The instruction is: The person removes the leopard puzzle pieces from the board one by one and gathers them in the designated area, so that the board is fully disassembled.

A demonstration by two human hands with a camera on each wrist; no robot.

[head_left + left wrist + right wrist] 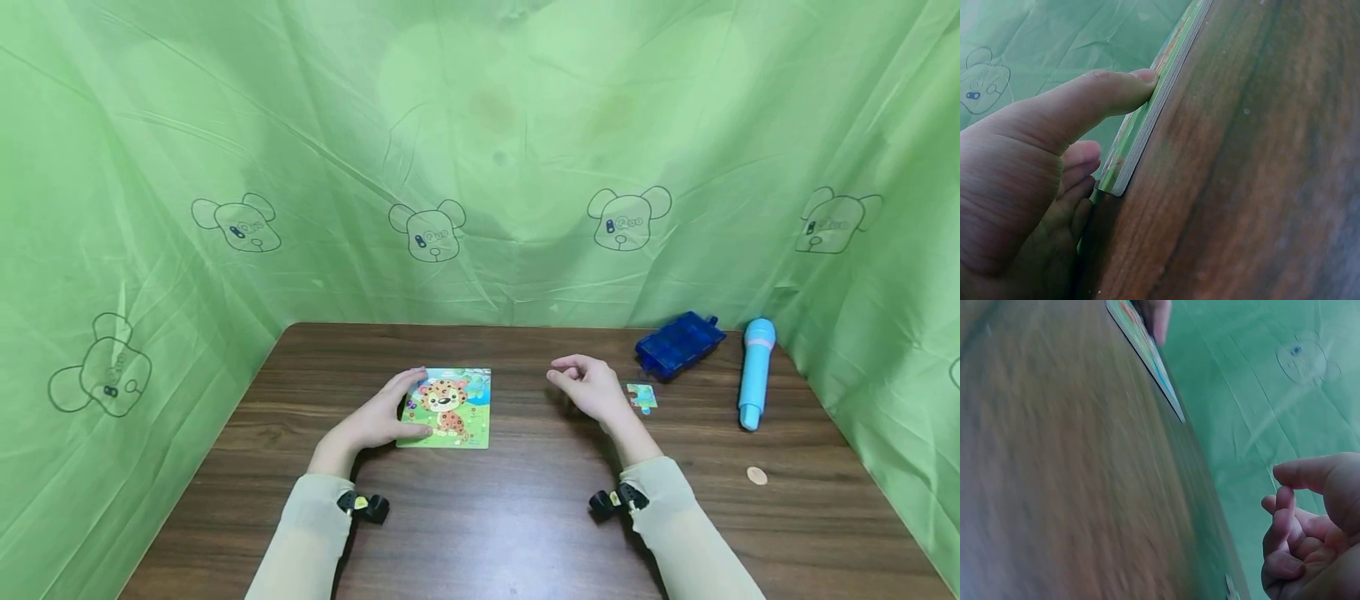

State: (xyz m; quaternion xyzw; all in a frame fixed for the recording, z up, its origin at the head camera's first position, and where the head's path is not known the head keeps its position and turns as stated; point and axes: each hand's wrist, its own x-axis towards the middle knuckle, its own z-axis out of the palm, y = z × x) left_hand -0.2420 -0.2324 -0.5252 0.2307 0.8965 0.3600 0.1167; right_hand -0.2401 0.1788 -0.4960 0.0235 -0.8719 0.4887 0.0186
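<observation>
A square picture puzzle (470,417) with a spotted leopard cub on a green ground lies flat on the table. My left hand (375,414) holds its left side, the thumb on the near edge and a forefinger at the far left corner. In the left wrist view the thumb (1097,94) presses the puzzle's rim (1147,119). My right hand (592,388) hovers over the table to the right of the puzzle. Its fingers (1282,531) are loosely curled, thumb close to the forefinger, and I see nothing between them. Beside that wrist lie blue-green jigsaw pieces (642,395).
A translucent dark blue case (679,344) lies at the back right of the brown table (480,533). Farther right is a light blue toy microphone (756,371). A small pale oval disc (757,476) lies nearer me. Green cloth (517,150) hangs around the back and sides.
</observation>
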